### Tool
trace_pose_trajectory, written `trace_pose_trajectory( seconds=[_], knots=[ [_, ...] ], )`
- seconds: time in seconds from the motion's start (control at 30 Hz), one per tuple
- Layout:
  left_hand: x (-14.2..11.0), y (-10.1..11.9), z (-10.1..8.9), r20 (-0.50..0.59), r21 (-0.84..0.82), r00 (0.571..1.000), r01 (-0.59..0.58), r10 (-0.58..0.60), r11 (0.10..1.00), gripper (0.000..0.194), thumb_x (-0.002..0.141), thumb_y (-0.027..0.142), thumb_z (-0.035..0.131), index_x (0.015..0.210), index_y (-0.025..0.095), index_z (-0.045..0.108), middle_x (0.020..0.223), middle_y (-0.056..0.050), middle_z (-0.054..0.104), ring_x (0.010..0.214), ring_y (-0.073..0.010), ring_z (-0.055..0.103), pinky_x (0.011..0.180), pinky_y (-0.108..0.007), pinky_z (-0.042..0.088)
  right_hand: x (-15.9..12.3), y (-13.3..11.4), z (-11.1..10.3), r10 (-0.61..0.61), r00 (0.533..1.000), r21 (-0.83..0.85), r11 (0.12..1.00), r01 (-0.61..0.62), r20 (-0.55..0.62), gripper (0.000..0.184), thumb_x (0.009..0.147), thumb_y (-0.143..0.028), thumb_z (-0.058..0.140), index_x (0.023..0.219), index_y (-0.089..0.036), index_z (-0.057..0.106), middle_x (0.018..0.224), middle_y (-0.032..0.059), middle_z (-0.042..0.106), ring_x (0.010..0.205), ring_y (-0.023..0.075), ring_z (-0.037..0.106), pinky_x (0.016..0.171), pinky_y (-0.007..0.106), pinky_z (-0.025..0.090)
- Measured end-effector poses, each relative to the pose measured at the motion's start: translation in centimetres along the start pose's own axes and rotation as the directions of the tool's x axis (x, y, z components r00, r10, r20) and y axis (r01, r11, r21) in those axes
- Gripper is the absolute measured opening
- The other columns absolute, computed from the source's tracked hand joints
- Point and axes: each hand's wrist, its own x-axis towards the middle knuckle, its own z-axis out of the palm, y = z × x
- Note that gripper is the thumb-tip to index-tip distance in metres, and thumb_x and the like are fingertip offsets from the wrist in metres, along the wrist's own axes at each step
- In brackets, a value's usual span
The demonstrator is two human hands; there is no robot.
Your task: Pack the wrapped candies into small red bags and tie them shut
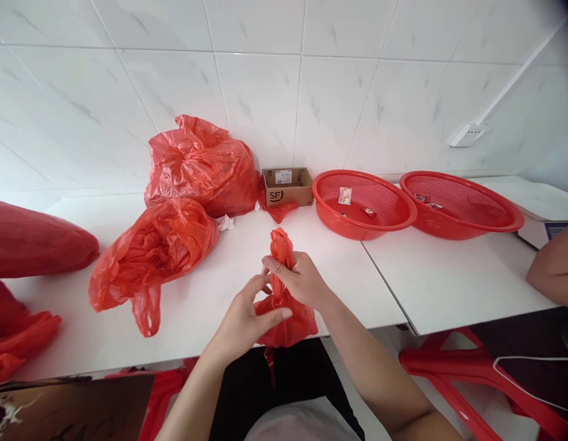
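A small red plastic bag [293, 321] stands upright at the table's front edge, its neck gathered and twisted. My right hand [301, 278] is closed around that neck, with the crumpled top sticking up above the thumb. Beside the bag's left side is my left hand [247, 315], open, its thumb stretched out over the bag and its fingers spread near the neck. Some left fingertips are hidden behind the bag. What the bag contains cannot be made out.
Behind stand a large filled red bag [205, 168], a crumpled red bag [159, 245] and a cardboard box [288, 195]. Two red perforated baskets [371, 226] [458, 226] hold small packets. More red bags [35, 239] lie left. At right, a person's arm [557, 266] rests near a scale [536, 229].
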Motion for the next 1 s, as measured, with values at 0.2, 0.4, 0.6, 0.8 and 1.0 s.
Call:
trace_pose_trajectory(
  seconds=[0.2, 0.4, 0.6, 0.8, 1.0],
  knots=[
    [-0.2, -0.1, 0.7, -0.226, -0.306, 0.973, -0.027, -0.045, 0.952, 0.024, 0.094, 0.044, 0.049, 0.088, 0.021, 0.056, 0.091, -0.005, 0.067, 0.084, -0.0188, 0.063, 0.081, -0.033, 0.048, 0.3, 1.4, 0.6, -0.096, 0.961, -0.007, 0.995, 0.098, -0.259, 0.036, 0.088, -0.055, 0.058, 0.087, -0.020, 0.059, 0.064, -0.0035, 0.052, 0.059, 0.0114, 0.048, 0.058, 0.026, 0.040],
    [0.0, 0.2, 0.9, -0.194, -0.300, 0.979, 0.007, -0.068, 0.954, 0.017, 0.094, 0.041, 0.042, 0.093, 0.024, 0.042, 0.077, -0.002, 0.065, 0.071, -0.0183, 0.062, 0.069, -0.032, 0.049, 0.2, 1.3, 0.7, -0.340, 0.912, -0.263, 0.924, 0.278, -0.230, 0.045, 0.102, -0.046, 0.027, 0.071, -0.022, 0.048, 0.063, -0.0004, 0.048, 0.059, 0.0138, 0.045, 0.060, 0.029, 0.040],
    [0.6, 1.9, 0.4, -0.239, 0.023, 0.971, 0.017, -0.010, 1.000, 0.007, 0.080, 0.024, 0.055, 0.073, 0.022, 0.054, 0.076, -0.004, 0.062, 0.087, -0.0271, 0.055, 0.091, -0.050, 0.039, 1.2, -0.9, 0.5, -0.618, 0.760, -0.683, 0.467, 0.561, 0.202, 0.023, 0.099, -0.029, 0.044, 0.098, -0.020, 0.065, 0.127, 0.0102, 0.061, 0.116, 0.0242, 0.050, 0.096, 0.042, 0.039],
    [-0.2, 3.1, 0.0, -0.113, 0.074, 0.994, 0.001, 0.007, 0.997, 0.020, 0.082, 0.027, 0.051, 0.065, 0.021, 0.060, 0.074, -0.003, 0.065, 0.080, -0.0239, 0.058, 0.078, -0.040, 0.047, 1.6, -2.0, 0.5, -0.397, 0.871, -0.689, 0.545, 0.478, 0.290, 0.031, 0.102, -0.036, 0.041, 0.100, -0.020, 0.067, 0.093, 0.0054, 0.070, 0.087, 0.0186, 0.061, 0.093, 0.038, 0.035],
    [0.3, 1.9, -0.7, -0.181, 0.028, 0.983, 0.044, -0.039, 0.999, 0.033, 0.085, 0.042, 0.055, 0.061, 0.021, 0.061, 0.056, 0.002, 0.056, 0.058, -0.0164, 0.053, 0.069, -0.034, 0.049, 0.9, -1.6, -0.4, -0.261, 0.935, -0.625, 0.695, 0.355, 0.241, 0.037, 0.100, -0.049, 0.040, 0.102, -0.022, 0.065, 0.069, 0.0008, 0.063, 0.067, 0.0166, 0.056, 0.074, 0.031, 0.037]
  ],
)
